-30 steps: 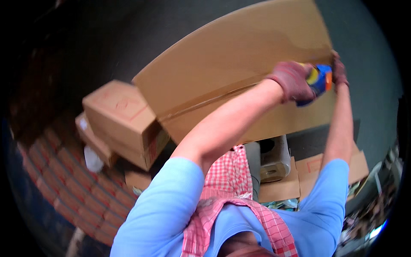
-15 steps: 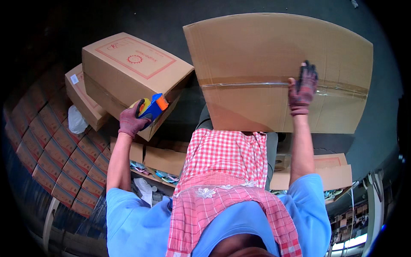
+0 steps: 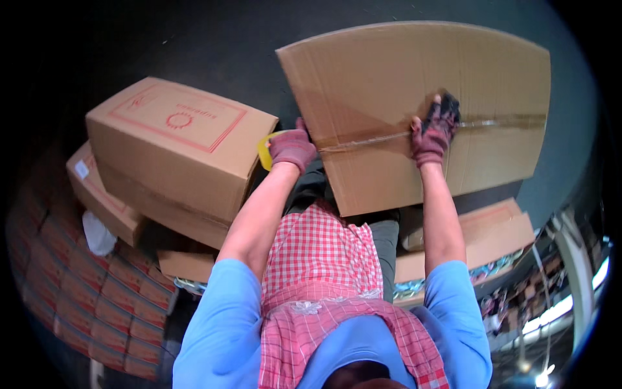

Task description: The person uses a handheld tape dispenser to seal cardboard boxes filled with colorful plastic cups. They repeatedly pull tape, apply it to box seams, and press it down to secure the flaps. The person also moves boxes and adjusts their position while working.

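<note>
While taped seam is touched by spread right hand, 2 o'clock | left hand: yellow tool clasped | even pressure advised

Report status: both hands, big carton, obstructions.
Left hand holding yellow tool, beside carton. Right hand on carton's taped seam. Printed box left of carton.

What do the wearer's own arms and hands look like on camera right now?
The left hand and right hand both wear maroon work gloves. On the right one, the fingers look black, and the thumb tip seems uncovered. Light-blue sleeves end near the elbows, leaving the forearms bare. I see no cables.
</note>
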The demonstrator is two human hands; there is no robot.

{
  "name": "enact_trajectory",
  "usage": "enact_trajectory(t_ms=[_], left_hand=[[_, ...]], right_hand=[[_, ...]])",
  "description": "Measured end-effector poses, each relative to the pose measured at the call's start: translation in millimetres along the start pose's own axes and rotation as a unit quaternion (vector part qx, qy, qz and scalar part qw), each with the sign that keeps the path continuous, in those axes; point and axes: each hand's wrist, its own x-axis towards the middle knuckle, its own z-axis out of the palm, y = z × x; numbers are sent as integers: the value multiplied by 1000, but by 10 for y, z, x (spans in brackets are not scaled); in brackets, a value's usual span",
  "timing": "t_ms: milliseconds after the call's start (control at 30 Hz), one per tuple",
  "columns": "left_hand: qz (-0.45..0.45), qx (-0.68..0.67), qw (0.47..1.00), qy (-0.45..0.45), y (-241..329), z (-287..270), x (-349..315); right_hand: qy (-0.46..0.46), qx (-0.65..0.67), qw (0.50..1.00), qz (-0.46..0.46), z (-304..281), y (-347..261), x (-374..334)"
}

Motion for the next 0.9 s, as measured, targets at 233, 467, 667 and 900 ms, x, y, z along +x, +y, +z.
enact_trajectory(t_ms=[233, 467, 667, 900], left_hand=[[35, -24, 999, 28, 49, 654, 344], [18, -402, 912, 77, -236, 585, -540], [70, -448, 889, 66, -1081, 1147, -984], [90, -382, 919, 34, -1091, 1515, -1656]], right_hand=[[-11, 36, 999, 13, -83, 263, 65], [50, 142, 988, 37, -95, 625, -109], [230, 340, 886, 217, -265, 216, -1108], [-26, 424, 752, 505, 232, -706, -4643]])
